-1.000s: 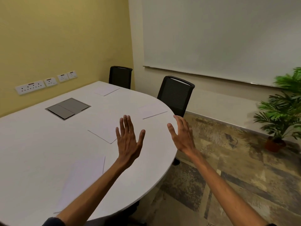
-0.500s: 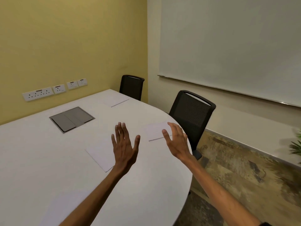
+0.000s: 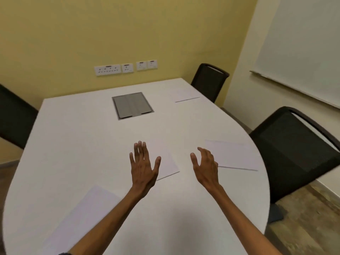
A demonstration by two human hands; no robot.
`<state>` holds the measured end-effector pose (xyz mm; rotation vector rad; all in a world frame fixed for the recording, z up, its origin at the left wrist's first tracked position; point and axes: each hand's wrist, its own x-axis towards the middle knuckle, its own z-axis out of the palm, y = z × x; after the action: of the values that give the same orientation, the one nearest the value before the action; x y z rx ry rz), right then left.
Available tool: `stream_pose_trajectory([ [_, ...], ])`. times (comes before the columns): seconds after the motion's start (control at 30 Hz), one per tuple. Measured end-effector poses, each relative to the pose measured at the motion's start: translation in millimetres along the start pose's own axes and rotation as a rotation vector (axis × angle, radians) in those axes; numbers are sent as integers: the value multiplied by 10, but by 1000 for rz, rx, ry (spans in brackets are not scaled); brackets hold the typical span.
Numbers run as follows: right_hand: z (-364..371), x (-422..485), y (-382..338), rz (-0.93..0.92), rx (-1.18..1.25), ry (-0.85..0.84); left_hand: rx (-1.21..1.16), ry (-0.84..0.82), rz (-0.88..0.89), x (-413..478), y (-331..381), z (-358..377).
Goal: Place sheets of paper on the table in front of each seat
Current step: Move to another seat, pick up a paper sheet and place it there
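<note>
Spreading beneath both arms is the white, round-ended desk [image 3: 73, 144], with the left grip [image 3: 143, 168] and the right grip [image 3: 205, 166] held over it. A black mesh chair [image 3: 294, 150] stands to the right of the right grip at the desk's curved edge. A second chair [image 3: 209, 81] stands far ahead of that grip, and a third chair [image 3: 12, 116] shows far to the left of the left grip. Four white sheets lie flat on the desk. The near sheet [image 3: 88, 208] is behind and left of the left grip. The middle sheet [image 3: 167, 162] is partly hidden behind the left grip. The right sheet [image 3: 235, 155] lies just right of the right grip, before the mesh chair. The far sheet [image 3: 185, 94] lies well ahead, before the second chair. A grey hatch [image 3: 132, 105] sits in the desk ahead of the left grip. Both grips hold nothing: the left is spread wide with straight fingers, the right wide with fingers loosely bent.
</note>
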<state>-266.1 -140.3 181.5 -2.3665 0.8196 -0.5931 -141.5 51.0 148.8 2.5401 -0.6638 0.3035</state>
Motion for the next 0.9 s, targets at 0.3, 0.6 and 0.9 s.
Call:
stream_pose_trajectory([
  [0.3, 916, 826, 521, 40, -47, -217, 71, -153, -388, 176, -273, 634],
  [0.6, 1784, 1175, 798, 48, -80, -386, 199, -268, -509, 332, -628, 1150],
  [0.9, 2329, 1253, 917, 117, -109, -506, 132, -309, -659, 406, -831, 1660],
])
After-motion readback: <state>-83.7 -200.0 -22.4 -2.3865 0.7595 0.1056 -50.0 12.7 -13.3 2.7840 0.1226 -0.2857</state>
